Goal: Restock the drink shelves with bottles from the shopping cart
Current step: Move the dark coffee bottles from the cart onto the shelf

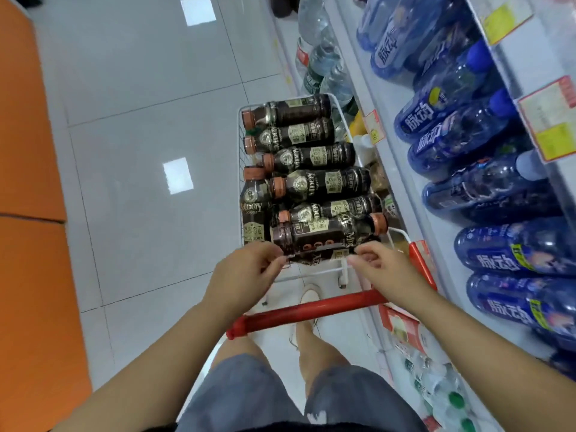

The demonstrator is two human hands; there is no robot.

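Observation:
A white wire shopping cart [339, 115] with a red handle [311, 310] stands in front of me, filled with several dark coffee bottles with copper caps. The nearest coffee bottle [324, 235] lies crosswise at the cart's near end, cap to the right. My left hand [246, 272] pinches its left, bottom end and my right hand [378, 265] holds its right side below the cap. The drink shelves [402, 169] run along the right, one level lined with blue bottles [486, 194].
Lower shelf levels hold clear water bottles [327, 67] and green-capped bottles [448, 397]. Yellow and red price tags [551, 120] hang on the shelf edges. An orange counter [28, 213] borders the aisle on the left. Grey tiled floor [140, 151] lies between. My legs stand behind the cart handle.

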